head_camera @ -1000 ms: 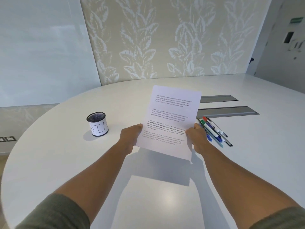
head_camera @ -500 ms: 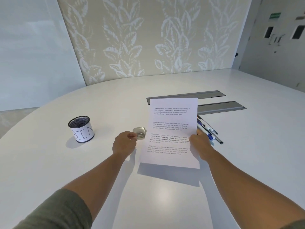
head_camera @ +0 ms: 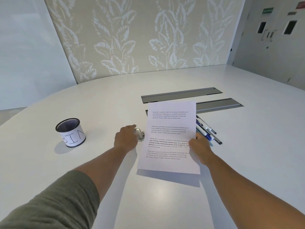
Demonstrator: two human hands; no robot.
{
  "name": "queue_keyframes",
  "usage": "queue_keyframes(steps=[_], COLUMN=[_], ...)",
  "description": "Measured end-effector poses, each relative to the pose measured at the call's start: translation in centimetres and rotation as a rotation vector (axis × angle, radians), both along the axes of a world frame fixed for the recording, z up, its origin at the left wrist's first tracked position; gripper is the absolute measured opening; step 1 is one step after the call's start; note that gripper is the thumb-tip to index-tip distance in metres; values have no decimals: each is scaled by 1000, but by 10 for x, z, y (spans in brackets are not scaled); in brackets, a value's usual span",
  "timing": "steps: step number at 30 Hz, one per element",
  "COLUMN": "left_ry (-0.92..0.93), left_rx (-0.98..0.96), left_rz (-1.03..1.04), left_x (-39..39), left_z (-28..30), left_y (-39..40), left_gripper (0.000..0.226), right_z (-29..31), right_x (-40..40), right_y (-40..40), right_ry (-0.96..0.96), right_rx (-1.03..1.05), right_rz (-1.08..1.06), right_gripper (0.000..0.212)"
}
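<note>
A printed sheet of paper [head_camera: 171,134] with several short paragraphs is held tilted above the white table [head_camera: 165,204]. My right hand [head_camera: 198,146] pinches its right edge. My left hand [head_camera: 126,138] is on the table just left of the sheet, its fingers laid over a small silver metal tool [head_camera: 140,135] that looks like a punch or stapler. Most of that tool is hidden under the hand.
A black mesh cup [head_camera: 71,132] with a paper label reading BIN stands at the left. Several pens and markers [head_camera: 206,129] lie right of the sheet. Two grey cable hatches [head_camera: 181,94] are set into the table behind.
My left hand let go of the sheet's left edge and moved onto the silver tool. The right hand alone now holds the sheet, which sits lower and more upright.
</note>
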State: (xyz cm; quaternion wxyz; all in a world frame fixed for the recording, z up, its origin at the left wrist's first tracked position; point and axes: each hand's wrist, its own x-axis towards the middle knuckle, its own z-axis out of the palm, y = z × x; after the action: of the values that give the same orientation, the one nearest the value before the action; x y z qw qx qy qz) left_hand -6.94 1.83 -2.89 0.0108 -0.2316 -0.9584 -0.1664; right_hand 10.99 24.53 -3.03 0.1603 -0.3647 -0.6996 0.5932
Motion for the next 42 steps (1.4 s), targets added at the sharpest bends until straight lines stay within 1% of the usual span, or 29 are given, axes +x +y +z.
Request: queue_keyframes(steps=[3,5,8,13,15,17,18,20,22,23,24,26,29,31,33,34,37,42], left_ry=[-43,-34,-37,-239,-323,-404,-438,-456,-486,-511,-521,-550,-607,-649,-664,-645,-594,-611], left_rx=[-69,-50,-32,70,136,147,159,170,270,337,380,471,622,700,731,725,714,765], left_rz=[24,56,94,119,172,204,211,230,273,318,339,352,342,334,327,343,375,337], left_x=[-7,-9,-11,-13,-13,-10,-9,-13,-11,-11,-11,-9,-3,2,6,7,7,11], left_z=[-1,-1,0,9,11,19,21,18,18,18,19,23,30,36,40,40,39,42], left_y=[4,7,6,0,-3,-9,-12,-16,-25,-29,-34,-40,-48,-52,-56,-59,-63,-70], left_gripper=[41,36,34,25,25,20,15,17,20,19,15,9,16,14,21,21,7,10], right_z=[-1,-2,-4,-4,-3,-4,-4,-4,-1,0,1,3,6,8,12,13,15,17], right_x=[-2,-2,-3,-3,-4,-4,-5,-5,-4,-4,-4,-6,-7,-8,-10,-10,-12,-13], right_y=[0,0,1,0,-1,-3,-4,-8,-14,-17,-20,-26,-34,-39,-44,-46,-50,-56], right_ry=[-8,-8,-7,-20,-17,-22,-25,-40,-55,-55,-51,-40,-30,-26,-21,-21,-26,-24], right_rx=[-6,-10,-19,-20,-29,-29,-26,-14,3,9,9,10,27,30,36,42,57,47], right_rz=[10,9,18,2,0,-8,-17,-22,-20,-20,-16,-3,14,30,51,58,73,126], right_gripper=[39,39,41,44,45,43,41,38,28,22,21,25,25,25,26,27,26,27])
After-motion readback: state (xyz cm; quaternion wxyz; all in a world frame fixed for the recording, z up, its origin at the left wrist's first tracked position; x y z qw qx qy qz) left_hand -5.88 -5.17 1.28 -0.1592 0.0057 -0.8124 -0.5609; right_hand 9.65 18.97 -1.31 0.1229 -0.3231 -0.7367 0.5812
